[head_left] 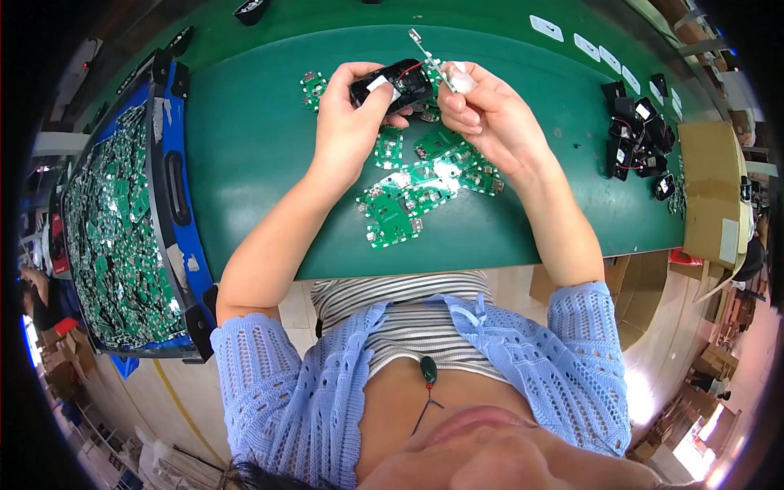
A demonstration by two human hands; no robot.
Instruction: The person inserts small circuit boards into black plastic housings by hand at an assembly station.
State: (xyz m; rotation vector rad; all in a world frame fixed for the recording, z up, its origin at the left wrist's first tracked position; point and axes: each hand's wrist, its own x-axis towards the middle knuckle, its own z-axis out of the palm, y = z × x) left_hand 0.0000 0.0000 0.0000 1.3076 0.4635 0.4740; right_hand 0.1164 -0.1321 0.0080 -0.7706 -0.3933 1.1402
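Observation:
My left hand (pixel 347 114) is closed around a black plastic casing (pixel 416 88), its thumb pressing near a small white patch inside. A thin red wire (pixel 411 69) runs out of the casing toward a green circuit board (pixel 430 60). That board is seen almost edge-on and tilts up to the left, pinched between the fingers of my right hand (pixel 498 106). Right beside the casing, the board stands apart from it apart from the wire. Several loose green circuit boards (pixel 388 216) lie overlapping on the table below both hands.
A blue crate (pixel 175 167) heaped with circuit boards stands at the left edge of the green table (pixel 253 139). Several black casings (pixel 641 135) are piled at the right, near a cardboard box (pixel 710 188). White cards (pixel 545 28) lie at the far right.

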